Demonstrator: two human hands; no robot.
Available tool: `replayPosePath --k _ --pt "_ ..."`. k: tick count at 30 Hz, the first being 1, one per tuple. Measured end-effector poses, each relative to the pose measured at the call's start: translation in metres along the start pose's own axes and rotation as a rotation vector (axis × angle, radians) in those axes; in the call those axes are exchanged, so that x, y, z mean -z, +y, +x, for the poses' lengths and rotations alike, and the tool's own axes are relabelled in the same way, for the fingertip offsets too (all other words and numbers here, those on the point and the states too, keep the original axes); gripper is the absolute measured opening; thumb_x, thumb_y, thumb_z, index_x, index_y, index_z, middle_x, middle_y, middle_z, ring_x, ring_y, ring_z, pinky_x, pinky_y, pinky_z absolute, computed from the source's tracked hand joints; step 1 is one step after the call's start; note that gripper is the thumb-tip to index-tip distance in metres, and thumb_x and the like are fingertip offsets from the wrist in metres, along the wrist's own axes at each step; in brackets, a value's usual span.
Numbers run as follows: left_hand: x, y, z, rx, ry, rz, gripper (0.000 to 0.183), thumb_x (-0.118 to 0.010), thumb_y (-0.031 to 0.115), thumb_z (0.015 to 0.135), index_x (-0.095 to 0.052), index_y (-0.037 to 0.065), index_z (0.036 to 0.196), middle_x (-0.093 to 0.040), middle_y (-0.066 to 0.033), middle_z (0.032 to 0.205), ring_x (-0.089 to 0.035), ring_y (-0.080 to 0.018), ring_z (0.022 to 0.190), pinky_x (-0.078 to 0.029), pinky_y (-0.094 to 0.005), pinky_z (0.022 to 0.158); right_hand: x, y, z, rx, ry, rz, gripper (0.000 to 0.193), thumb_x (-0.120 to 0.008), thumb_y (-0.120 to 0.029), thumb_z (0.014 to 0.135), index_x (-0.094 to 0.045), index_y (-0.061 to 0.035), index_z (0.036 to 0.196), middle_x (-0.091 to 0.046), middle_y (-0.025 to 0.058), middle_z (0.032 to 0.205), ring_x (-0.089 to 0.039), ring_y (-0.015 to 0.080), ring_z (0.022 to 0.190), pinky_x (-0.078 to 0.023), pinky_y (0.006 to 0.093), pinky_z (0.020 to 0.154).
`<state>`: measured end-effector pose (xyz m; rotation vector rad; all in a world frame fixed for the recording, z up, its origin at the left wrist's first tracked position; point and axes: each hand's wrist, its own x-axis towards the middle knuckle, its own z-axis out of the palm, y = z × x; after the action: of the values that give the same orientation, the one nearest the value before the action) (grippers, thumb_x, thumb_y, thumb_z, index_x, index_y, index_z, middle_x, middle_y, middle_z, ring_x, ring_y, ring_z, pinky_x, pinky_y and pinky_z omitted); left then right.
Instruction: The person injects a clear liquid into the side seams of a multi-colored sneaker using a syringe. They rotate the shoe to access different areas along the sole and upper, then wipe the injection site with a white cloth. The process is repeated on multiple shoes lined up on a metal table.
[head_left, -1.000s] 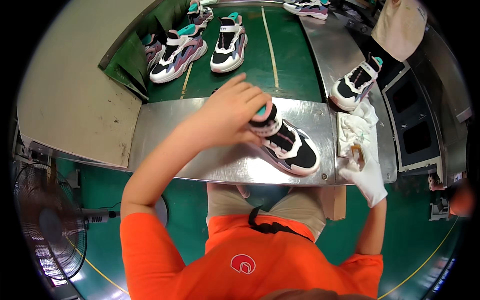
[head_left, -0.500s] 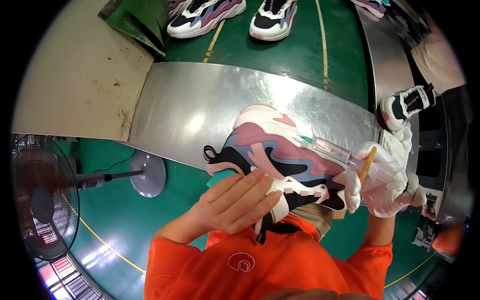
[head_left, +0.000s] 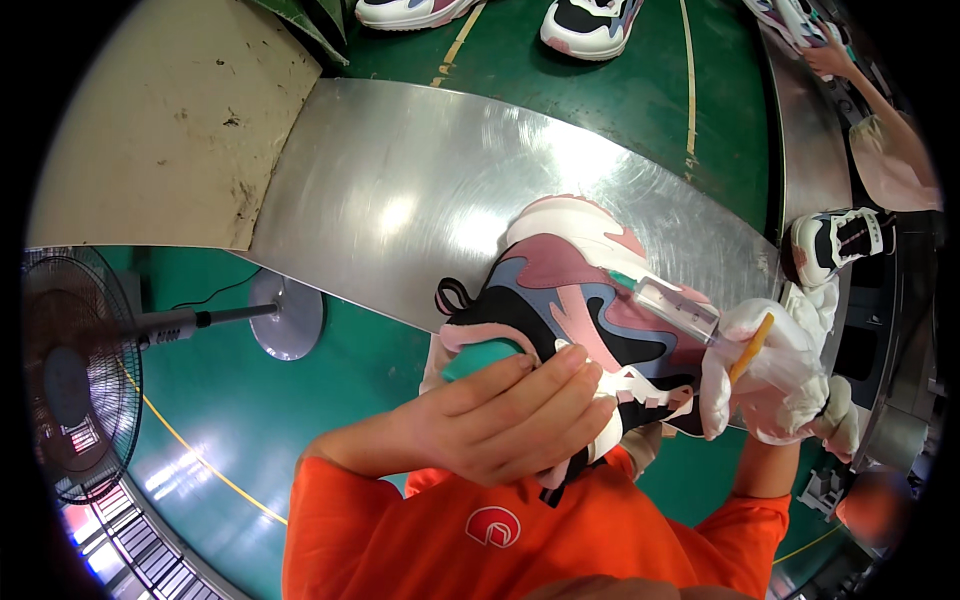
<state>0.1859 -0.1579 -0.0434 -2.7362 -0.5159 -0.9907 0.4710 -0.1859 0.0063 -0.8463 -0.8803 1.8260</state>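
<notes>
A sneaker (head_left: 545, 265) in white, mauve, pink, blue and black lies on its side at the near edge of the metal bench, its white sole away from me. My left hand (head_left: 515, 415), bare, grips it at the collar and tongue, over a teal piece (head_left: 485, 357) in the shoe opening. My right hand (head_left: 770, 375), in a white glove, is closed around a clear syringe (head_left: 680, 308). The syringe's green tip (head_left: 622, 280) meets or nearly meets the seam between upper and sole. A thin orange-yellow stick (head_left: 752, 347) lies across the gloved fingers.
Beyond the metal bench (head_left: 370, 160), sneakers (head_left: 588, 28) stand on a green surface with yellow lines. At right are another sneaker (head_left: 835, 245) and a co-worker's hand (head_left: 828, 58) on a shoe. A standing fan (head_left: 75, 375) is at left, below a beige panel (head_left: 160, 140).
The view has shifted, so bench and far sneakers sit higher. The held sneaker and both hands appear further right, the shoe nearer me against the bench. The co-worker's hand on a shoe now shows.
</notes>
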Motion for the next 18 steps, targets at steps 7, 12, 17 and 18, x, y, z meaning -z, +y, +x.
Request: replayPosePath --k 7,12,17,18 --pt "0.004 -0.006 0.008 -0.061 -0.063 -0.025 0.035 -0.036 0.033 0.104 -0.068 0.019 0.106 -0.067 0.0004 0.104 -0.065 -0.0177 0.102 -0.045 -0.0267 0.08 -0.002 -0.001 0.004 0.047 -0.05 -0.052 0.06 -0.071 -0.036 0.081 -0.047 0.0065 0.115 -0.053 0.0188 0.072 -0.06 0.03 0.052 -0.046 0.0333 0.04" --pt "0.005 -0.001 0.006 -0.038 -0.083 -0.017 0.033 -0.036 0.031 0.104 -0.067 0.02 0.107 -0.067 0.0004 0.106 -0.065 -0.0166 0.103 -0.044 -0.0258 0.078 0.002 0.002 -0.007 0.081 0.116 -0.131 0.059 -0.071 -0.039 0.08 -0.05 0.0073 0.11 -0.053 0.0196 0.067 -0.058 0.0294 0.047 -0.046 0.0334 0.035" --pt "0.003 0.002 0.007 -0.004 -0.081 0.012 0.025 -0.043 0.027 0.101 -0.067 0.022 0.106 -0.067 0.0015 0.107 -0.064 -0.0143 0.104 -0.042 -0.0256 0.081 -0.005 -0.014 -0.006 -0.072 0.195 -0.16 0.048 -0.064 -0.031 0.086 -0.05 0.0077 0.11 -0.054 0.0212 0.067 -0.058 0.0288 0.045 -0.046 0.0333 0.035" --pt "0.002 0.002 0.007 -0.004 -0.079 0.014 0.023 -0.045 0.027 0.1 -0.067 0.022 0.106 -0.067 0.0018 0.108 -0.064 -0.014 0.104 -0.042 -0.0256 0.081 -0.007 -0.018 -0.004 -0.121 0.212 -0.16 0.046 -0.063 -0.03 0.087 -0.05 0.0078 0.11 -0.054 0.0215 0.067 -0.058 0.0287 0.045 -0.046 0.0333 0.035"
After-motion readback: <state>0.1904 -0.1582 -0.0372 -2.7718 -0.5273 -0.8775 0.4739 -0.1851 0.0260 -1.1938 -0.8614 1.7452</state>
